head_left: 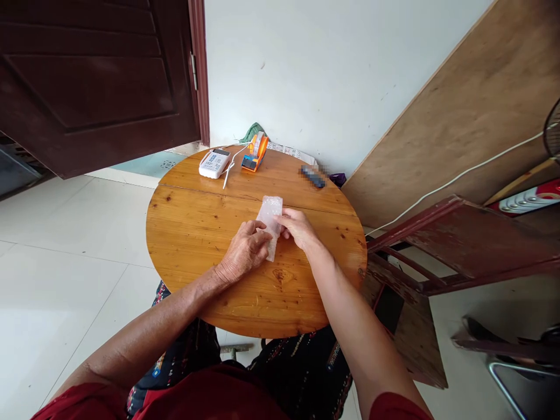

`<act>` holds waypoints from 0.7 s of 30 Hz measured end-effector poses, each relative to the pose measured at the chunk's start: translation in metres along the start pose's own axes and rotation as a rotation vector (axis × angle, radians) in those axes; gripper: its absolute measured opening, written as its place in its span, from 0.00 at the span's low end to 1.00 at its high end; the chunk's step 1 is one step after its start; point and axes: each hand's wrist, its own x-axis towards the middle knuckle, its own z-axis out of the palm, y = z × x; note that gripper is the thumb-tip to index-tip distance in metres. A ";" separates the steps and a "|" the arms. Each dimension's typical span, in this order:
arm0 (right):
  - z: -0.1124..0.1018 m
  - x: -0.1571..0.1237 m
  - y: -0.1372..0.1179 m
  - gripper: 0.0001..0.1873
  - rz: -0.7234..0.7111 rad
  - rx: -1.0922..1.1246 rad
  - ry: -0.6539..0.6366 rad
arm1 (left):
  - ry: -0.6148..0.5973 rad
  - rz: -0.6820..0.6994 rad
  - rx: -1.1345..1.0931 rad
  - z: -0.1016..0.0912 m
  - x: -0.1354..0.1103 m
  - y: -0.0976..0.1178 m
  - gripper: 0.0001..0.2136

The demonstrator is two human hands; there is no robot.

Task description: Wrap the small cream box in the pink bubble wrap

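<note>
A small translucent plastic piece (pixel 271 214), like a clear bag or case, lies near the middle of the round wooden table (pixel 196 233). My left hand (pixel 243 252) rests on its near left edge with the fingers curled and pinched on it. My right hand (pixel 300 226) grips its right side between thumb and fingers. The lower part of the plastic piece is hidden under my fingers.
At the table's far edge sit a white box with a cable (pixel 214 163), an orange tape dispenser (pixel 255 153) and a dark blurred object (pixel 312 175). A dark red wooden chair (pixel 455 245) stands to the right, a plywood board (pixel 472 111) leans on the wall, a brown door (pixel 96 81) at left.
</note>
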 end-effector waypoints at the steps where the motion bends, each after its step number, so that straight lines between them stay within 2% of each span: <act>1: 0.001 0.003 -0.001 0.15 -0.005 0.005 -0.005 | -0.009 -0.003 -0.014 0.000 0.000 0.000 0.11; 6: 0.006 0.014 0.002 0.15 -0.019 -0.023 -0.009 | -0.028 0.039 0.030 -0.003 0.001 0.003 0.17; 10: 0.011 0.021 0.011 0.12 -0.102 -0.183 0.095 | -0.109 0.092 0.159 -0.012 0.004 0.009 0.25; 15: 0.012 0.026 0.017 0.08 -0.200 -0.389 0.154 | -0.202 0.100 0.165 -0.016 0.008 0.011 0.20; 18: 0.011 0.024 0.015 0.10 -0.245 -0.369 0.176 | -0.186 0.043 0.129 -0.014 0.008 0.009 0.20; 21: 0.012 0.019 0.009 0.12 -0.249 -0.229 0.152 | -0.154 0.016 0.101 -0.012 0.008 0.008 0.19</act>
